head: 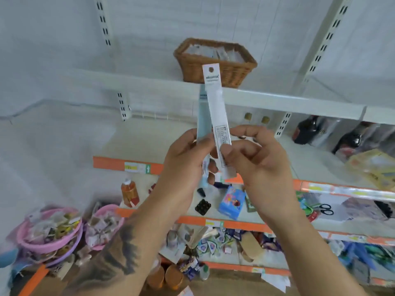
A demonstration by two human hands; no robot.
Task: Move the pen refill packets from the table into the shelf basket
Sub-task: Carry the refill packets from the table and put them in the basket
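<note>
Two long pen refill packets stand upright between my hands. My right hand (pixel 254 154) pinches the lower end of the white packet (pixel 215 103), whose hang-hole top overlaps the basket. My left hand (pixel 183 165) grips a pale blue packet (pixel 201 120) just behind and left of it. The brown wicker basket (pixel 192 65) sits on the white upper shelf, straight above my hands, with several white packets lying inside.
White shelf board (pixel 277 101) runs across below the basket. Lower orange-edged shelves hold a blue box (pixel 232 201), scissors (pixel 326 209), an orange bottle (pixel 129 193) and dark bottles (pixel 307 129). Pink baskets (pixel 49 231) of small goods stand at lower left.
</note>
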